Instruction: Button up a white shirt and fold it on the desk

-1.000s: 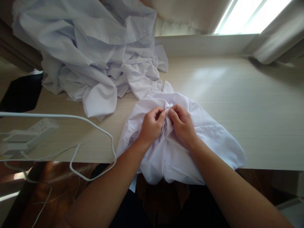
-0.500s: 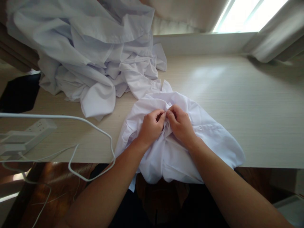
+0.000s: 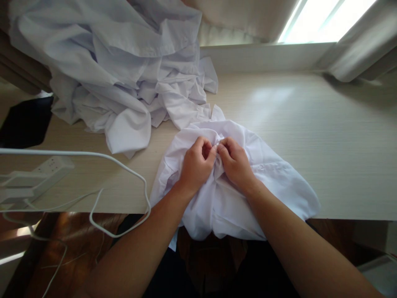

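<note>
A white shirt (image 3: 276,182) lies crumpled at the front edge of the table, part of it hanging over. Both hands meet near the top middle of it. My left hand (image 3: 200,159) pinches the cloth between thumb and forefinger. Close beside it, almost touching, my right hand (image 3: 234,159) pinches the same gathered fold. Whatever small detail sits between the fingertips, such as a button, is too hidden to make out. Creases run down from the pinched spot.
A big heap of white garments (image 3: 124,74) fills the table's back left, close to the shirt. At the left lie a white power strip (image 3: 52,165), a looped white cable (image 3: 136,174) and a black flat object (image 3: 26,120). The pale tabletop (image 3: 341,145) extends right toward a curtain (image 3: 356,54).
My left hand has shifted very slightly, its fingers curling a little higher. My right hand and the shirt stay almost where they were.
</note>
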A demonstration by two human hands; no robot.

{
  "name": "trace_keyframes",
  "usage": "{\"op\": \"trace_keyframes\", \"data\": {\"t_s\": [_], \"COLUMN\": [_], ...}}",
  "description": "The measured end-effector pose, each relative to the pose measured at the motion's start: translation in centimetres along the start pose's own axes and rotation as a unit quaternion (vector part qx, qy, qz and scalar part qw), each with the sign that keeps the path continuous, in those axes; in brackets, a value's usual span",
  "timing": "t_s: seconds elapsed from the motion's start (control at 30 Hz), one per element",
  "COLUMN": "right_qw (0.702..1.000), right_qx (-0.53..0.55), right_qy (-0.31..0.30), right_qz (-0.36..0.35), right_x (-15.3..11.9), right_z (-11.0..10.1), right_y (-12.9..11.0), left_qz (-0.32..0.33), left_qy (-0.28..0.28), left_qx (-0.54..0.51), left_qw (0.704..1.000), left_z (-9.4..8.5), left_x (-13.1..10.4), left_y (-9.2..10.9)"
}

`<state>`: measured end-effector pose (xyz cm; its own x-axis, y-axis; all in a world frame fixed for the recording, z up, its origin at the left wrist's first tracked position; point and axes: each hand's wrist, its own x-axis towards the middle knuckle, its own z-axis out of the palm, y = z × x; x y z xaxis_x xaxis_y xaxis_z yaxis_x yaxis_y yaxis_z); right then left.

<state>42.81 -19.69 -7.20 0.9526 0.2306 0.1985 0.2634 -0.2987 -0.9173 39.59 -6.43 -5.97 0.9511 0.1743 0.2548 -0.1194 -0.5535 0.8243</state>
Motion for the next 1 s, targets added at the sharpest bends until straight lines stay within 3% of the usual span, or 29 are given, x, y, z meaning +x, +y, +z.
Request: {"op": "trace_keyframes", "data": {"t_s": [0.23, 1.0], "right_qw": [1.0, 1.0], "right_qx": [0.022, 0.027], "right_qy": [0.004, 0.004], "right_qz": [0.012, 0.015], "right_x": [0.03, 0.07], "right_z": [0.24, 0.3], "right_y": [0.23, 0.17], "left_qz": [0.016, -0.019], "left_qy": [-0.034, -0.027], "left_qx": [0.009, -0.065], "left_qw": [0.999, 0.997], "left_z": [-0.34, -0.07], "left_x": [0.11, 0.23], "left_y": [0.14, -0.22]}}
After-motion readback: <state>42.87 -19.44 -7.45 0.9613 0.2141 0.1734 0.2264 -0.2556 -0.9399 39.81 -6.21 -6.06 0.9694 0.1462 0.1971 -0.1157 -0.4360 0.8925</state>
